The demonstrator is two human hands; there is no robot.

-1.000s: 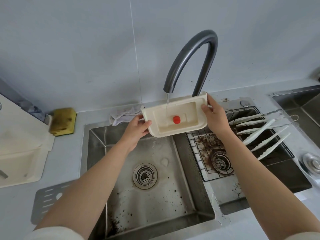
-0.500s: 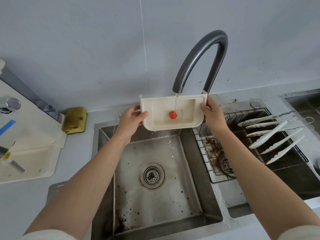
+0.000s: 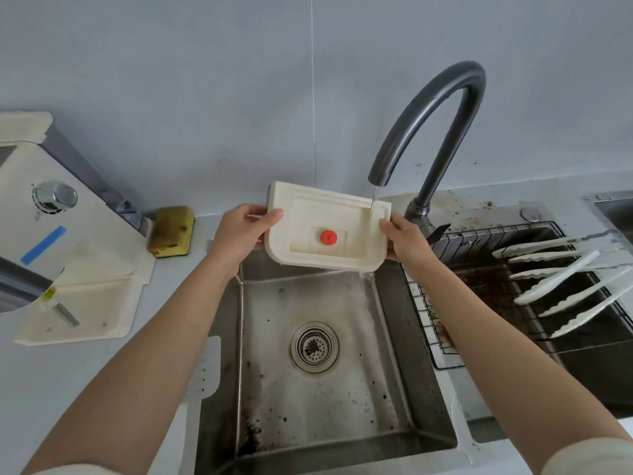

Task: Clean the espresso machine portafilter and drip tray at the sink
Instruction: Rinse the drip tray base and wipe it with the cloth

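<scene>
A cream plastic drip tray (image 3: pixel 308 214) with a red float knob (image 3: pixel 328 237) is held tilted above the steel sink (image 3: pixel 394 323). My left hand (image 3: pixel 243 231) grips its left end and my right hand (image 3: pixel 406 240) grips its right end. A thin stream of water falls from the dark curved faucet (image 3: pixel 431 108) onto the tray's right part and runs off into the sink. Coffee grounds speckle the sink floor around the drain (image 3: pixel 314 346). No portafilter can be made out.
The cream espresso machine (image 3: pixel 44 234) stands on the counter at left, a yellow sponge (image 3: pixel 171 231) beside it. A perforated metal grate (image 3: pixel 205 368) lies on the counter by the sink's left rim. At right, a wire rack (image 3: pixel 431 323) and several white tongs (image 3: pixel 568 282) lie over a second basin.
The drip tray has shifted left under the faucet, so the water now lands near its right end instead of the middle. It is tilted down at the right. The view has swung left.
</scene>
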